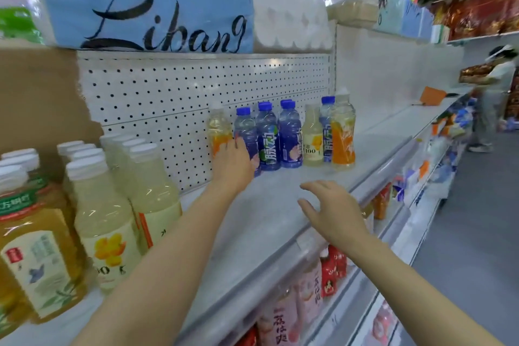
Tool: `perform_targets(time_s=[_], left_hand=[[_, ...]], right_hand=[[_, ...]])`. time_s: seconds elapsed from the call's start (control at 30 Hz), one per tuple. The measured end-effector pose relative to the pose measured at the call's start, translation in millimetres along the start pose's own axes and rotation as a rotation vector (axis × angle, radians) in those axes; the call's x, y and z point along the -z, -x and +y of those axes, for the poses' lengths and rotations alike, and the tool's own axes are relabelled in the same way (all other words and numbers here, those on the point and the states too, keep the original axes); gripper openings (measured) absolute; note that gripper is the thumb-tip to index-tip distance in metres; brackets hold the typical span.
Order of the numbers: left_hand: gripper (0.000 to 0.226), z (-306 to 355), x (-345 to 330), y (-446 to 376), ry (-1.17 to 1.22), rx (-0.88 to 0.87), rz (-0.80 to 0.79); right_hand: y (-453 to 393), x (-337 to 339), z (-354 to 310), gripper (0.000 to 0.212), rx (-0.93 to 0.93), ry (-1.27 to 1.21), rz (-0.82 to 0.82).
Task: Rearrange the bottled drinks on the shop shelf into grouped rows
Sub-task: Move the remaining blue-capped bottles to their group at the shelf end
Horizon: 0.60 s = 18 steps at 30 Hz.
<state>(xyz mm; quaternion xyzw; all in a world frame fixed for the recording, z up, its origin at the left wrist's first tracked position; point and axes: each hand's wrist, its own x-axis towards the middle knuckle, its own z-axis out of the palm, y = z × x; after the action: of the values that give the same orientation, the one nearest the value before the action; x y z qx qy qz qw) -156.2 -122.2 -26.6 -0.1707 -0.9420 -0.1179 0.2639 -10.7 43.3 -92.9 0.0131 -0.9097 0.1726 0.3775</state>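
Note:
A mixed row of bottles stands at the back of the grey shelf [280, 205]. At its left end is a clear bottle with an orange label [217, 128], and my left hand [233, 166] is wrapped around its lower part. Beside it stand three blue-capped bottles [268, 140], a pale yellow bottle [312, 137], another blue-capped bottle [327, 115] and a second orange-label bottle [342, 132]. My right hand [331, 211] hovers open above the shelf's front part, holding nothing. Grouped pale yellow bottles [104, 213] and amber tea bottles [33, 247] fill the near left.
A white pegboard [196, 87] backs the shelf. Tissue packs [146, 0] sit on top. The lower shelf holds pink and red bottles [311, 281]. A person [494, 98] stands at the far right in the aisle.

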Motion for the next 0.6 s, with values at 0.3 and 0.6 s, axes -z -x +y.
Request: perform_targets(time_s=[0.3, 0.6], left_hand=[[0.093, 21.1, -24.9, -136.2, 0.268, 0.367, 0.073], [0.062, 21.6, -72.0, -154.7, 0.357, 0.439, 0.362]], right_hand=[[-116.9, -32.8, 58.8, 0.035, 0.137, -0.025, -0.055], [-234.4, -72.5, 66.7, 0.046, 0.183, -0.163, -0.064]])
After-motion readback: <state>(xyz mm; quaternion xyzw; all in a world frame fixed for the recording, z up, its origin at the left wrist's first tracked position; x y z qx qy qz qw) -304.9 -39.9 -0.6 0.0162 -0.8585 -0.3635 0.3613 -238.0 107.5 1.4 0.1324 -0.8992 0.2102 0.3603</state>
